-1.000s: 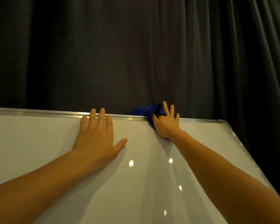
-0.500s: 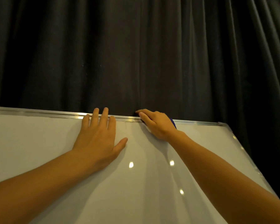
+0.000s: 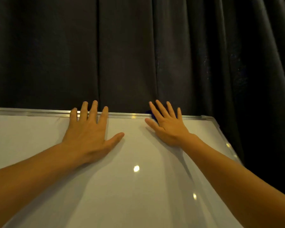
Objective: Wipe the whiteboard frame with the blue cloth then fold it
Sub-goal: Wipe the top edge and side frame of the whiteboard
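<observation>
The right hand (image 3: 167, 125) is spreading flat again over the blue cloth (image 3: 149, 112), fingers fanned across the far top rail, where half a second ago it was curled into a tighter, sideways press with the cloth almost hidden. A second ago far more of the cloth was showing, bunched above the rail; now only a small dark blue sliver is peeking out beside the forefinger. The hand is pinning the cloth against the whiteboard frame (image 3: 130, 115) with an open palm rather than clenching it. I judge that the wipe along the top edge is still going on and that folding is not yet due.

The left hand (image 3: 87, 129) is lying released and empty, palm flat on the whiteboard (image 3: 138, 195), bracing it as before.

The frame is a narrow brushed-metal strip catching highlights. The board is smooth and glossy, reflecting small lights. Behind is hanging a dark curtain (image 3: 138, 46) in soft vertical folds.
</observation>
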{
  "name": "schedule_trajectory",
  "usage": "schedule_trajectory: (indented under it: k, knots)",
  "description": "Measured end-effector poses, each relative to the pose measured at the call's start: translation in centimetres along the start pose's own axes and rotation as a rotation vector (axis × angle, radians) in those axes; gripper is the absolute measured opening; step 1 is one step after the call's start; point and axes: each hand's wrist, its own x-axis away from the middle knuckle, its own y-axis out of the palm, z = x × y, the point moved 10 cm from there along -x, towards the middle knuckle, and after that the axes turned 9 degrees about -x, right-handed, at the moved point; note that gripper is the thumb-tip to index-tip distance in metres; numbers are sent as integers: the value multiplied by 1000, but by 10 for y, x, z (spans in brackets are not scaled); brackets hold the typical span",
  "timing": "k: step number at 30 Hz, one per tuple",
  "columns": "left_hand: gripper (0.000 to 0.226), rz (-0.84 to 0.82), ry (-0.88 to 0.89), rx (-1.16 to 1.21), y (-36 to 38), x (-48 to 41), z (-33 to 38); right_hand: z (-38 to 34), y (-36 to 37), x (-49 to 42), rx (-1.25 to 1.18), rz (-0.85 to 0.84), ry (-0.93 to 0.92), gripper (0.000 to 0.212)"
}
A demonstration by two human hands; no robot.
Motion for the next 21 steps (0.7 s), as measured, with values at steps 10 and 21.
schedule_trajectory:
  k: [10, 21]
  knots:
    - [110, -31, 52, 34, 2, -19, 91, 82, 2, 15, -48, 17, -35, 85]
    - [118, 20, 101, 36, 1, -54, 178, 148, -15, 45, -67, -77, 97, 82]
